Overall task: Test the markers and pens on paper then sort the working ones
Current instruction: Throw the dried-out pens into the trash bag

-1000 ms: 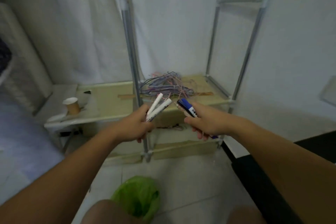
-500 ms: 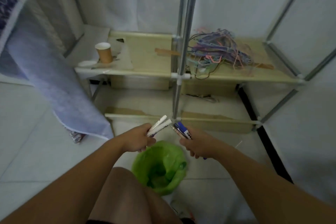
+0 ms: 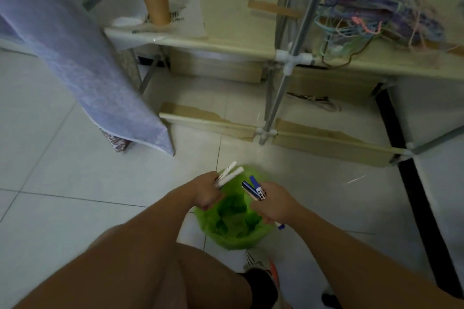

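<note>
Markers: your left hand (image 3: 207,192) grips white markers (image 3: 229,174), right hand (image 3: 275,204) blue markers (image 3: 254,189); release only duds over the bin (image 3: 233,221) below.

a home room: tiled floor (image 3: 62,183), fabric shelf rack (image 3: 226,40), hanging cloth (image 3: 75,57), paper cup (image 3: 154,2).

Both hands lowered, left hand (image 3: 206,192) and right hand (image 3: 276,204) now over green bag (image 3: 232,229); view tilted down
</note>
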